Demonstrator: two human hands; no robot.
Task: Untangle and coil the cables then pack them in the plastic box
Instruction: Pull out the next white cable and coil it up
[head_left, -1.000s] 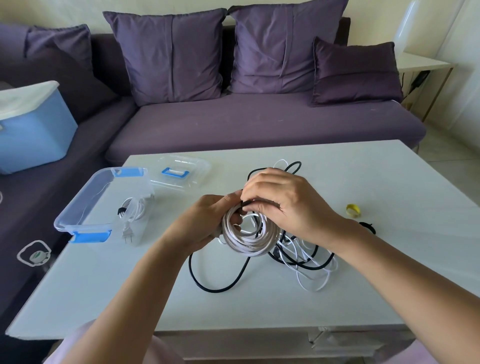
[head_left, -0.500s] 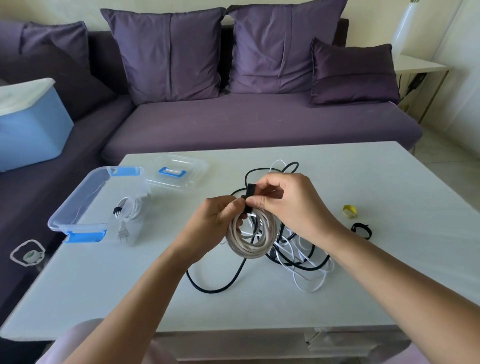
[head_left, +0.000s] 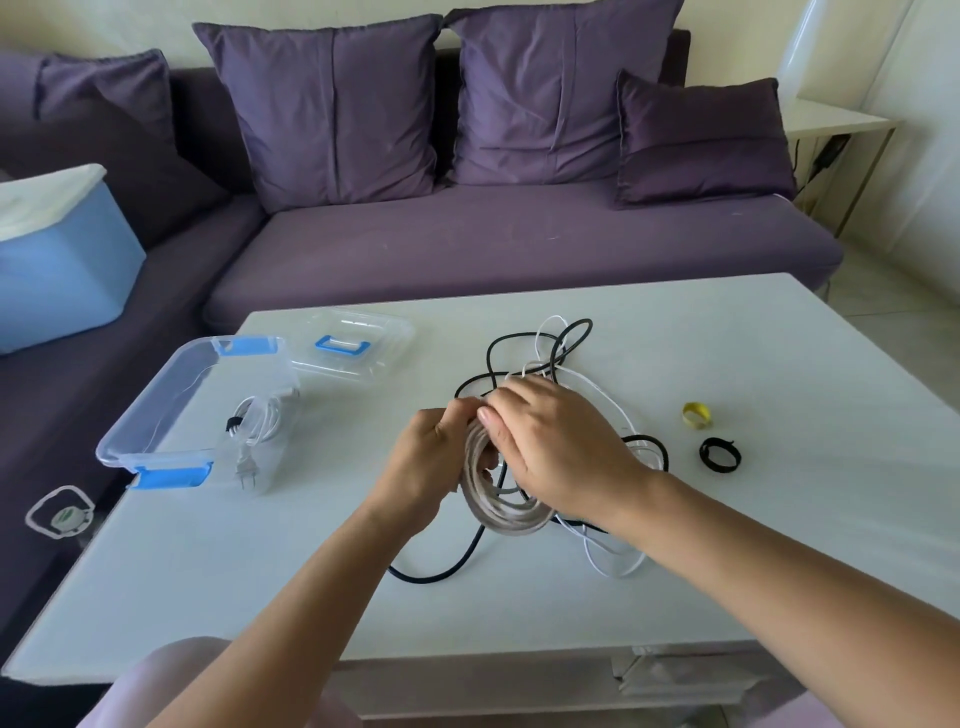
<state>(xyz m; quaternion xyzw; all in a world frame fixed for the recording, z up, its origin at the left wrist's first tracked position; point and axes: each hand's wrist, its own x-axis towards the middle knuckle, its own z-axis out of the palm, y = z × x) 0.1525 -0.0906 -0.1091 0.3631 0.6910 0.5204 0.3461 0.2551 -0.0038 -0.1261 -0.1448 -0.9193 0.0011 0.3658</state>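
coil (head_left: 506, 512) held upright at counter (head_left: 779, 519) middle, gripped by left hand (head_left: 431, 457) so loops are kept together | top pinched by right hand (head_left: 550, 441), likely for tying | box (head_left: 156, 410) left open at left edge

Home living rm: big purple sofa (head_left: 519, 249) w/ matching cushions (head_left: 332, 104) along the wall, low white desk (head_left: 727, 353) in front of it, small side table (head_left: 836, 122) in the corner, pale tiled floor (head_left: 906, 325), blue storage bin (head_left: 62, 270) w/ white lid on the sofa seat.
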